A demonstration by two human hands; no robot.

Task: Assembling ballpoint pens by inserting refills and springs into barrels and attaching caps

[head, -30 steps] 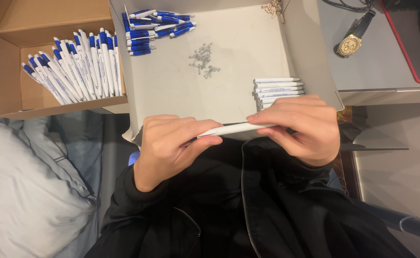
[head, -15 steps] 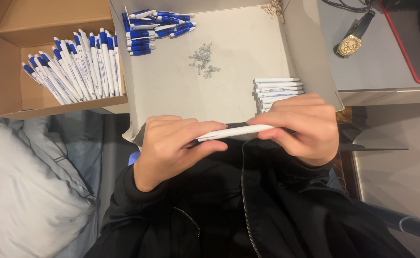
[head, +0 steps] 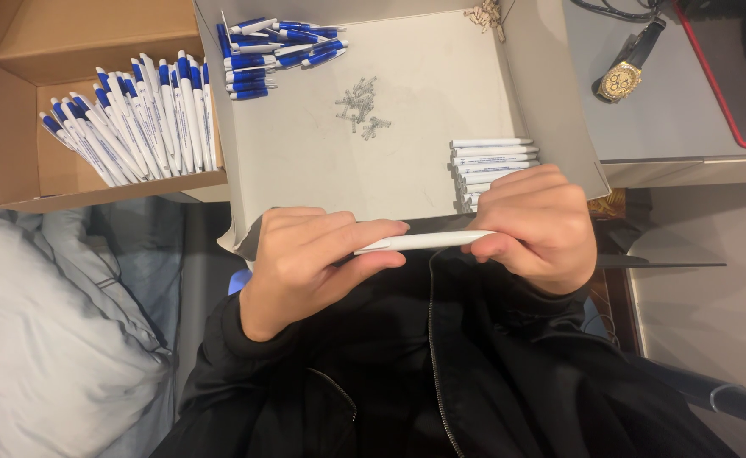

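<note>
- Holding a slim white plastic pen barrel [head: 428, 241] level at the near edge of the shallow grey cardboard tray [head: 424, 59], our left hand [head: 305, 259] and right hand [head: 534, 225] each have fingers clamped on an end.
- We judge that a slack pinch could drop it into our lap.
- Compared with a second ago, more barrel shows between our hands.
- Behind lie small metal springs [head: 360, 106] and stacked white barrels [head: 492, 157].

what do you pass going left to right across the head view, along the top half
Brown cardboard box of assembled pens → heap of blue pen parts in the grey tray → small metal springs → stack of white barrels → wristwatch.
</note>
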